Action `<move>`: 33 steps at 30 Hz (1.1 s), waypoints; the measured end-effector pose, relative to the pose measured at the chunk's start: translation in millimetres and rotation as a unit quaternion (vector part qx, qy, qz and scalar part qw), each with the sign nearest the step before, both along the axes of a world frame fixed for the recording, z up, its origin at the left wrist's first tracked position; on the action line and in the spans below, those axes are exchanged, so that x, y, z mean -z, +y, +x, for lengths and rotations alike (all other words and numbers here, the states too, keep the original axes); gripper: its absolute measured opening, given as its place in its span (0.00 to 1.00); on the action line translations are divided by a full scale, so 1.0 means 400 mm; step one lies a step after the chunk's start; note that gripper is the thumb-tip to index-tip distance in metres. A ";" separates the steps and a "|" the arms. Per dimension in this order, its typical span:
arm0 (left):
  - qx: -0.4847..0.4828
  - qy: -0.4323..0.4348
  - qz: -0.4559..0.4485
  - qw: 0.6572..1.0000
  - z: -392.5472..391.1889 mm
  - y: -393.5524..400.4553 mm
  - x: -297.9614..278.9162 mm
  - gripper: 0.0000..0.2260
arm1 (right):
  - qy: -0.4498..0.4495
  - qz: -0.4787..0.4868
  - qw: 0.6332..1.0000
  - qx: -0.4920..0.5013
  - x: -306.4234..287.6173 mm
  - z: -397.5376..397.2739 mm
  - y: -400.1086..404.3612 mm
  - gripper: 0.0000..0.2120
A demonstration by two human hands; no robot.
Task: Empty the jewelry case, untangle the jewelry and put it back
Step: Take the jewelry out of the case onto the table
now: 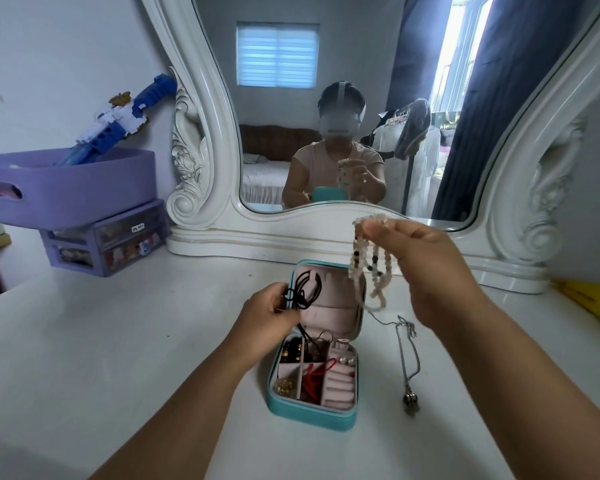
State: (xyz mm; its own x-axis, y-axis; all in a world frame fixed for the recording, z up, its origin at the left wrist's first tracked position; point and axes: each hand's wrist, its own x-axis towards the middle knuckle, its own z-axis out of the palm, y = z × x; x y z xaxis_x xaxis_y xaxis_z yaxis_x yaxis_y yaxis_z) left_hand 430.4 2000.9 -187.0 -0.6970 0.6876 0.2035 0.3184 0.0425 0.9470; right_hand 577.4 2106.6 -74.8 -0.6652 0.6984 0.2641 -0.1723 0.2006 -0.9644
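White tabletop (101,341) fills my view, with an ornate white mirror (201,133) standing along its far edge. I take the teal jewelry case (312,407) as my landmark: it sits open near the middle of the table, lid upright and pink-lined, its tray divided into small compartments. I can see red cord (314,379) in a middle compartment, small gold pieces (284,385) in the near-left one, dark beads in the far-left one, and ring rolls along the right side.

My left hand (269,315) is at the left edge of the case's lid, fingers curled and pinching a looped black cord (303,289) that hangs against the lid's lining. My right hand (426,268) is raised above and to the right of the case, thumb and fingers pinching a bunch of pale beaded strands (369,261) that dangle in front of the lid's right edge.

Just right of the case, a silver chain necklace (409,362) lies on the table, its pendant toward me. Well to the left of the case stands a purple basket (70,185) on a small purple drawer unit (108,244), with a blue and white toy (118,123) poking out of the basket.
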 end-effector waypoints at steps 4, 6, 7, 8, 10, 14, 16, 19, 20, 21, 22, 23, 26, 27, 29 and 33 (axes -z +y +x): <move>-0.015 0.008 0.026 1.000 0.007 0.002 0.000 0.21 | -0.013 0.040 0.999 -0.023 -0.044 0.048 0.025 0.07; -0.063 0.058 0.059 0.995 0.021 -0.001 -0.008 0.21 | -0.038 0.055 0.997 -0.026 -0.048 0.073 0.042 0.09; -0.096 0.103 0.092 0.986 0.032 -0.005 -0.019 0.20 | -0.043 0.058 0.997 -0.033 -0.047 0.088 0.050 0.09; -0.123 0.159 0.133 0.970 0.045 -0.010 -0.031 0.20 | -0.046 0.059 0.996 -0.044 -0.043 0.100 0.054 0.09; -0.129 0.247 0.202 0.939 0.088 -0.015 -0.066 0.14 | -0.050 0.066 0.994 -0.070 -0.033 0.123 0.063 0.09; 0.072 0.099 0.161 0.979 0.219 0.017 -0.122 0.14 | -0.035 0.042 0.990 -0.128 -0.012 0.154 0.079 0.12; 0.189 -0.017 0.108 0.976 0.272 0.058 -0.125 0.17 | -0.022 0.018 0.989 -0.149 -0.004 0.170 0.088 0.14; 0.209 -0.070 0.100 0.970 0.308 0.104 -0.117 0.05 | -0.018 0.000 0.990 -0.139 0.014 0.200 0.114 0.17; 0.193 -0.069 0.092 0.974 0.310 0.113 -0.114 0.03 | -0.020 -0.003 0.992 -0.122 0.021 0.212 0.125 0.18; 0.180 -0.068 0.085 0.978 0.314 0.119 -0.113 0.03 | -0.023 -0.006 0.995 -0.101 0.027 0.226 0.136 0.19; 0.172 -0.071 0.082 0.979 0.316 0.126 -0.111 0.04 | -0.025 -0.008 0.996 -0.082 0.034 0.239 0.148 0.18; 0.167 -0.077 0.083 0.980 0.318 0.130 -0.111 0.04 | -0.028 -0.010 0.997 -0.064 0.040 0.251 0.159 0.18; 0.128 -0.106 0.093 0.982 0.328 0.151 -0.114 0.05 | -0.039 -0.009 0.999 -0.011 0.063 0.286 0.199 0.14; 0.115 -0.124 0.100 0.980 0.331 0.159 -0.116 0.05 | -0.043 -0.006 0.999 0.007 0.070 0.294 0.212 0.11; 0.102 -0.153 0.115 0.976 0.335 0.171 -0.120 0.06 | -0.041 -0.010 0.998 0.036 0.085 0.305 0.232 0.11; 0.089 -0.180 0.138 0.970 0.348 0.196 -0.125 0.13 | -0.023 -0.067 0.995 0.069 0.112 0.320 0.266 0.12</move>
State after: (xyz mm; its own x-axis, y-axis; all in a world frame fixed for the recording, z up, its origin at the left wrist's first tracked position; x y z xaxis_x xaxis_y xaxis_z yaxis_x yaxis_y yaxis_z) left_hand 569.4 2079.2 -137.0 -0.6317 0.7581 0.1620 -0.0568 -0.2536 0.9656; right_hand 705.5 2213.0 -119.7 -0.5690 0.8114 0.1339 -0.1080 0.0878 -0.9903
